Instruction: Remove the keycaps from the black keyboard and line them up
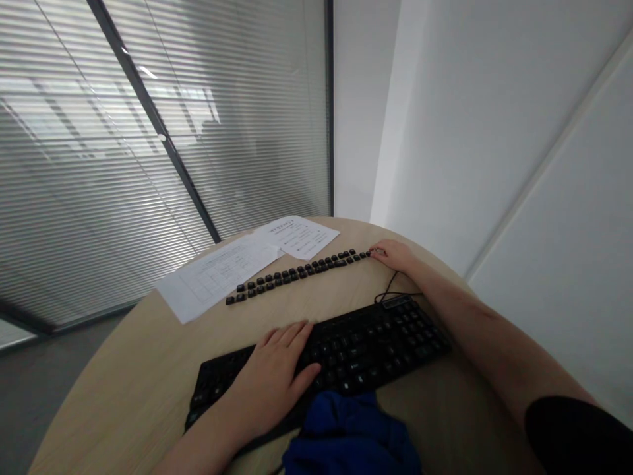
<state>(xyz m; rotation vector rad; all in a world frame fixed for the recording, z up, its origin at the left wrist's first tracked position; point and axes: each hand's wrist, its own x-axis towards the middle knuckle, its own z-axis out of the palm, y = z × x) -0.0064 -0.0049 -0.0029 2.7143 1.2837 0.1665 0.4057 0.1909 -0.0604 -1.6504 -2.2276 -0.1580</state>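
Note:
A black keyboard (366,343) lies at a slant on the round table, with bare patches where keys are absent. My left hand (277,359) rests flat on its left-middle part, fingers stretched out and thumb apart. Beyond it, loose black keycaps (291,274) lie in two long rows. At the right end of these rows is my right hand (390,254), its fingertips pinched together at a keycap (368,254). The fingers partly hide what is between them.
A bunched blue cloth (351,435) lies against the keyboard's near edge. Printed paper sheets (217,274) spread behind the keycaps. The keyboard's cable (390,290) loops under my right forearm. Glass with blinds (257,132) and a white wall (484,132) stand beyond the wooden table (128,376).

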